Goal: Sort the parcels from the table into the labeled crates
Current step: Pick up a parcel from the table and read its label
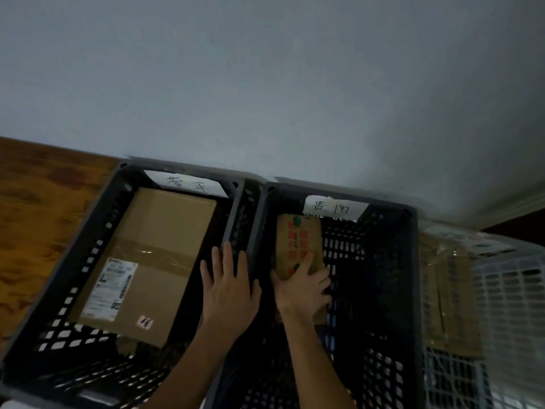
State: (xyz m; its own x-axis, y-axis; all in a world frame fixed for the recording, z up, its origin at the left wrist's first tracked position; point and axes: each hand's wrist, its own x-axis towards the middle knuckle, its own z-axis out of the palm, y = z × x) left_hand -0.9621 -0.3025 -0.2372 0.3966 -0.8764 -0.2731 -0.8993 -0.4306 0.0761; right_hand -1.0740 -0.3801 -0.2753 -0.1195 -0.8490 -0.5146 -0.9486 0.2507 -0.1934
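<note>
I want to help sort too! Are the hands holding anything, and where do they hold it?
The right hand holds a small printed box by its near end, inside the middle crate. The left hand holds nothing.

Two dark grey slotted plastic crates (88, 261) (392, 290) and one white slotted plastic crate (513, 290) stand in a row. Three brown cardboard parcels (159, 249) (298, 243) (448, 296) show, one per crate. Two white handwritten paper labels (188, 184) (333, 208) are legible.

I am seeing two dark plastic crates (250, 219), matt and perforated, with paper labels (188, 183). The big parcel (153, 255) is showing matt brown cardboard with glossy tape (147, 249). The pale crate (507, 290) is looking like whitish plastic. The floor (38, 219) is showing polished wood.
</note>
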